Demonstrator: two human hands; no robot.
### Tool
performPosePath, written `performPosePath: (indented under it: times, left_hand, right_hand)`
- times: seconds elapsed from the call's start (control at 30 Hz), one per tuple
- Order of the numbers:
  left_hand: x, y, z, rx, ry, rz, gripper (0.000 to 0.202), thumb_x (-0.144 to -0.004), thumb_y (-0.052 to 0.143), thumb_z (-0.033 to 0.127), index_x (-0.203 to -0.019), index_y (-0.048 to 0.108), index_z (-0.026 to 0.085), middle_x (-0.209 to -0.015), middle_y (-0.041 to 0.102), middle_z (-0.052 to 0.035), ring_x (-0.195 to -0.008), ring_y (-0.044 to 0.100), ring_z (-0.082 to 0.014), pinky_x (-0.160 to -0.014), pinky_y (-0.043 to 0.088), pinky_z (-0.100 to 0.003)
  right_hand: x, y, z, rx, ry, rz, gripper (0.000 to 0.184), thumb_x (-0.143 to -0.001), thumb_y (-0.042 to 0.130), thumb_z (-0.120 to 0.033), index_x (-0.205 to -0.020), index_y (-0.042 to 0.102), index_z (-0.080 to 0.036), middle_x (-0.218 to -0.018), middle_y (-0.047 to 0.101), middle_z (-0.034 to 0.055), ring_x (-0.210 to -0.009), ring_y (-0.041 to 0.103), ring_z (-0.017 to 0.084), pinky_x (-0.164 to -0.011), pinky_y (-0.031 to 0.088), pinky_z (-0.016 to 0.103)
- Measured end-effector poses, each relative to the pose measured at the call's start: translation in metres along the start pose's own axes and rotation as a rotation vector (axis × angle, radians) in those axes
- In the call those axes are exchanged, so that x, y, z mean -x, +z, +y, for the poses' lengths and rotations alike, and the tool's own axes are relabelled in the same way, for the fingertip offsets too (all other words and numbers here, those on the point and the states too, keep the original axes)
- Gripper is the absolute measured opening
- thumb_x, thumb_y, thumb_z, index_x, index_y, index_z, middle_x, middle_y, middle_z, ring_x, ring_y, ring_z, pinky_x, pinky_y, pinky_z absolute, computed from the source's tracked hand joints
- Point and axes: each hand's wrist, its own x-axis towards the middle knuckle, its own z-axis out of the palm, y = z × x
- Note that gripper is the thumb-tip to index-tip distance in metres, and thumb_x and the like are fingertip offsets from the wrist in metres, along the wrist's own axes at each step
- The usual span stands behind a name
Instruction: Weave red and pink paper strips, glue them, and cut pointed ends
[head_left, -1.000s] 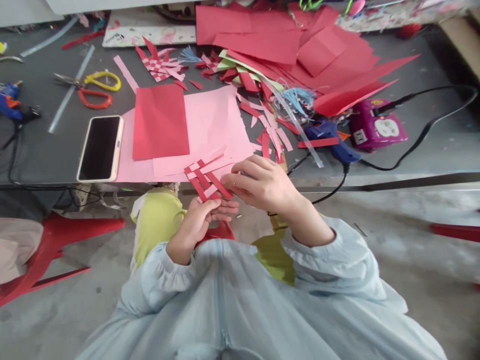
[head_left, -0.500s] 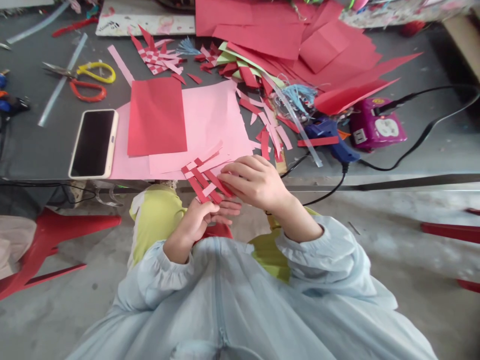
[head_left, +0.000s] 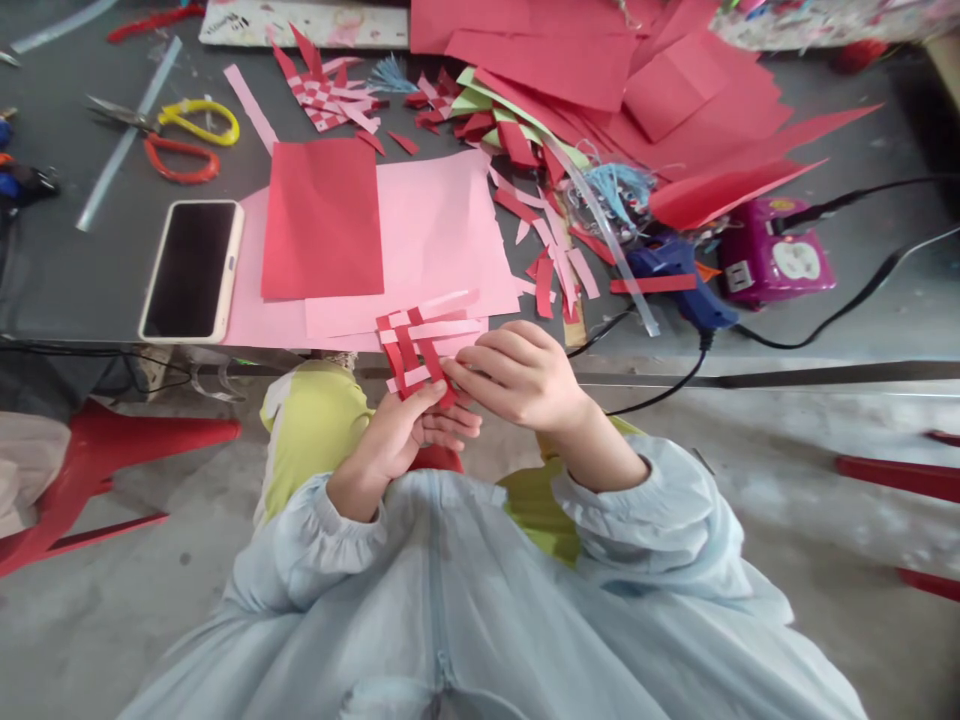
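A small weave of red and pink paper strips (head_left: 421, 347) is held up in front of the table edge. My left hand (head_left: 405, 432) grips its lower edge, thumb on top and fingers beneath. My right hand (head_left: 521, 375) is curled over the weave's right side, fingertips pinching strips there. Behind the weave lie a pink paper sheet (head_left: 435, 230) and a red sheet (head_left: 322, 220) on the grey table (head_left: 75, 270).
A phone (head_left: 192, 270) lies left of the sheets, scissors (head_left: 169, 140) farther back. A finished woven piece (head_left: 326, 90), a heap of red paper (head_left: 622, 80), a blue glue gun (head_left: 675, 275) and a purple socket box (head_left: 776, 262) with cables sit behind. A red stool (head_left: 112, 450) stands left.
The weave has turned from a slant to nearly square and sits a little higher. Both hands kept hold of it; the view shifted slightly.
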Motion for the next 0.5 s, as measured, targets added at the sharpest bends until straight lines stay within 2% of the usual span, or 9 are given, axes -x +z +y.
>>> performPosePath:
  times: [0.2,0.27,0.4,0.5]
  left_hand:
    - [0.003,-0.003,-0.002,0.027,0.033,-0.123,0.031,-0.08,0.074,0.041,-0.085,0.075,0.011,-0.071,0.077,-0.0097,-0.062,0.074,-0.0187,-0.054,0.056,-0.023]
    - [0.002,-0.004,-0.003,0.028,0.021,-0.139,0.031,-0.081,0.072,0.041,-0.085,0.075,0.011,-0.072,0.078,-0.0105,-0.062,0.073,-0.0189,-0.054,0.056,-0.024]
    - [-0.001,-0.008,-0.005,0.04,-0.048,-0.208,0.033,-0.087,0.063,0.04,-0.085,0.074,0.01,-0.075,0.078,-0.0132,-0.065,0.074,-0.0211,-0.055,0.055,-0.027]
    - [-0.001,-0.012,-0.005,0.061,-0.086,-0.266,0.037,-0.09,0.058,0.042,-0.094,0.075,0.009,-0.08,0.079,-0.0141,-0.07,0.075,-0.0229,-0.056,0.054,-0.027]
  right_hand:
    - [0.0,-0.004,0.005,0.037,0.042,0.048,0.008,-0.088,0.069,-0.011,-0.089,0.07,-0.019,-0.076,0.07,0.0008,-0.074,0.051,0.014,-0.065,0.041,0.031]
    - [0.001,-0.003,0.004,0.036,0.035,0.042,0.006,-0.091,0.067,-0.017,-0.088,0.071,-0.02,-0.076,0.069,0.001,-0.072,0.05,0.014,-0.064,0.041,0.031]
    - [0.001,0.003,-0.001,0.001,0.027,0.053,0.021,-0.101,0.054,-0.03,-0.09,0.07,-0.02,-0.074,0.068,0.0023,-0.073,0.052,0.015,-0.064,0.043,0.033]
    - [0.002,0.006,-0.002,-0.013,0.027,0.077,0.034,-0.105,0.043,-0.034,-0.089,0.07,-0.019,-0.072,0.067,0.0027,-0.07,0.052,0.015,-0.063,0.044,0.032]
